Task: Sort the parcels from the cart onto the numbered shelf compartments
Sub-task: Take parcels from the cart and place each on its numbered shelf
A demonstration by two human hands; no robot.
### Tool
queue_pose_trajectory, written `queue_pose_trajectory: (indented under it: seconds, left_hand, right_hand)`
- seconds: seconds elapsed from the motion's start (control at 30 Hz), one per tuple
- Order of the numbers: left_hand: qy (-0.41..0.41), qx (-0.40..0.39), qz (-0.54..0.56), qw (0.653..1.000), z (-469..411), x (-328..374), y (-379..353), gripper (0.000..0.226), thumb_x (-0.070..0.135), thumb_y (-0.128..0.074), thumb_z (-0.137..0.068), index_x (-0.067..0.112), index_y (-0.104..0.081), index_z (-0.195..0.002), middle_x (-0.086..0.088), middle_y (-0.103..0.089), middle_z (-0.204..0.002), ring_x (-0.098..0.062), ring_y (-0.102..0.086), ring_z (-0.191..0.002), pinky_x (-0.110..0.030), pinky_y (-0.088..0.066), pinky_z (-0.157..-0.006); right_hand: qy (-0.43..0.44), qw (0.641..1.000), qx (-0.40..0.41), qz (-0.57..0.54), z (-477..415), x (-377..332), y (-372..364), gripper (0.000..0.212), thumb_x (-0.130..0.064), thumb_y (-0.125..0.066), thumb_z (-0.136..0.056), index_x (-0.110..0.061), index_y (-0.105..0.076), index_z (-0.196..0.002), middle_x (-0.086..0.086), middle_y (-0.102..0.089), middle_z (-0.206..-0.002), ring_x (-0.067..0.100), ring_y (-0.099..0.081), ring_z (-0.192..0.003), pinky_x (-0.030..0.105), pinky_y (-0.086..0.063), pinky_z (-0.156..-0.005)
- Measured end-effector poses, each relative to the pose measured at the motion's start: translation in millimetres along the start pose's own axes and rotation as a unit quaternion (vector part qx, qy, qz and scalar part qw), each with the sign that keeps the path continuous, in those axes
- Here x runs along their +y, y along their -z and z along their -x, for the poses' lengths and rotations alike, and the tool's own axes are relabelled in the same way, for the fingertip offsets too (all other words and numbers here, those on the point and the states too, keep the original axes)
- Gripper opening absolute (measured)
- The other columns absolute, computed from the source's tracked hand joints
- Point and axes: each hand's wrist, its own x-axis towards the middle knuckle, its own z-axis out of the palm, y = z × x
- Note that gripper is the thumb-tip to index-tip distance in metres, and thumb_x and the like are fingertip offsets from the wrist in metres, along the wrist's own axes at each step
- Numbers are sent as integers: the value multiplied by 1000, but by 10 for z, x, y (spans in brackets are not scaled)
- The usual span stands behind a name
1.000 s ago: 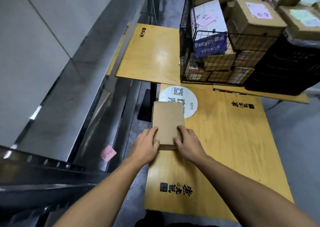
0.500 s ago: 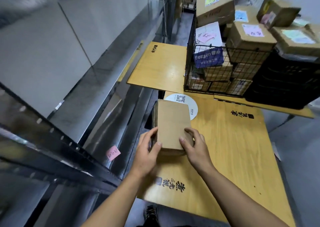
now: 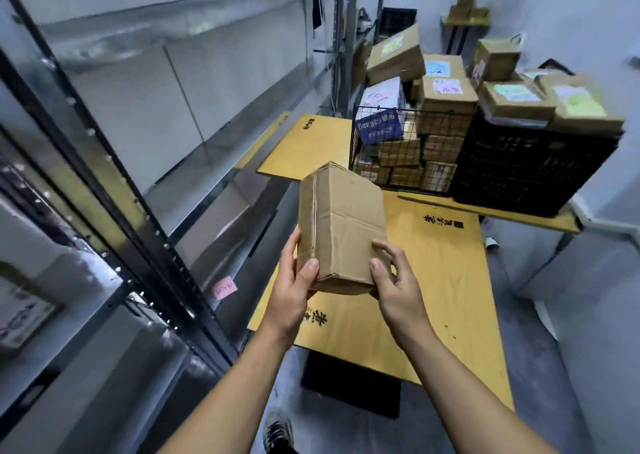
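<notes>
At the bottom centre of the frame a dark shoe (image 3: pixel 277 433) stands on the grey floor (image 3: pixel 588 367), and two bare forearms (image 3: pixel 467 377) run up from the lower edge toward the middle. The left hand (image 3: pixel 289 294) grips the near left corner of a plain brown cardboard parcel (image 3: pixel 341 225): the thumb lies across the front face and the other fingers curl round the left side. The right hand (image 3: pixel 401 294) grips the near right corner, with the thumb on the front face and the index finger bent over the right edge. The parcel is at centre frame, clear above the yellow wooden desk (image 3: pixel 446 280), with its far end tilted upward; it touches only the two hands. Left of the hands, a pink note (image 3: pixel 225 287) is stuck to a metal shelf unit (image 3: pixel 114 176) that fills the left half of the frame; the writing on the note is too blurred to read. Beyond the parcel, a second yellow desk (image 3: pixel 311 145) lies beside the shelf unit. On it, at upper centre, a black wire basket (image 3: pixel 388 155) is packed with labelled cardboard parcels (image 3: pixel 446 96), some stacked above its rim. Just right of the basket stands a black plastic crate (image 3: pixel 530 166) with more boxes (image 3: pixel 519 100) on top of it.
</notes>
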Motion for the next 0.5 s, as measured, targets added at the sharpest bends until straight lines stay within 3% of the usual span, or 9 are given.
queue_pose_trajectory:
  seconds: [0.1, 0.17, 0.27, 0.4, 0.5]
  left_hand:
    - [-33, 3, -22, 999, 208, 167, -119, 65, 24, -60, -85, 33, -33, -143, 16, -60, -125, -10, -61, -114, -28, -53, -86]
    - [-50, 17, -73, 996, 293, 233, -159, 71, 26, -65, -80, 30, -31, -143, 14, -65, -114, -4, -64, -104, -18, -52, -77]
    - [-76, 3, -142, 987, 372, 278, -195, 63, 39, -69, -78, 39, -40, -133, 16, -62, -117, -2, -61, -108, -15, -50, -76]
    - [-87, -48, -132, 986, 383, 399, -134, 39, 27, -57, -89, 30, -54, -128, 6, -59, -128, -4, -57, -116, -16, -49, -84]
    - [-95, -33, -129, 986, 305, 509, 46, 29, 24, -53, -89, 26, -66, -115, 3, -67, -118, -10, -61, -112, -21, -50, -87]
  right_hand:
    - [8, 998, -23, 55, 188, -97, 117, 27, -35, -56, -99, -47, -59, -124, -13, -57, -128, 7, -55, -120, 41, -46, -107]
    - [10, 997, -28, 77, 270, -191, 169, 27, -34, -57, -100, -41, -59, -126, -13, -56, -126, 4, -53, -120, 32, -44, -107]
    - [-7, 997, -63, -45, 364, -355, 151, 29, -36, -60, -98, -41, -56, -126, -6, -63, -125, 7, -63, -112, 36, -54, -98]
    - [-44, 983, -42, -174, 473, -415, 50, 36, -25, -68, -95, -38, -52, -124, 9, -68, -120, 24, -70, -106, 43, -60, -85]
    - [-68, 968, -27, -241, 537, -446, 7, 34, -13, -58, -99, -32, -51, -127, 7, -73, -112, 21, -73, -95, 39, -61, -78]
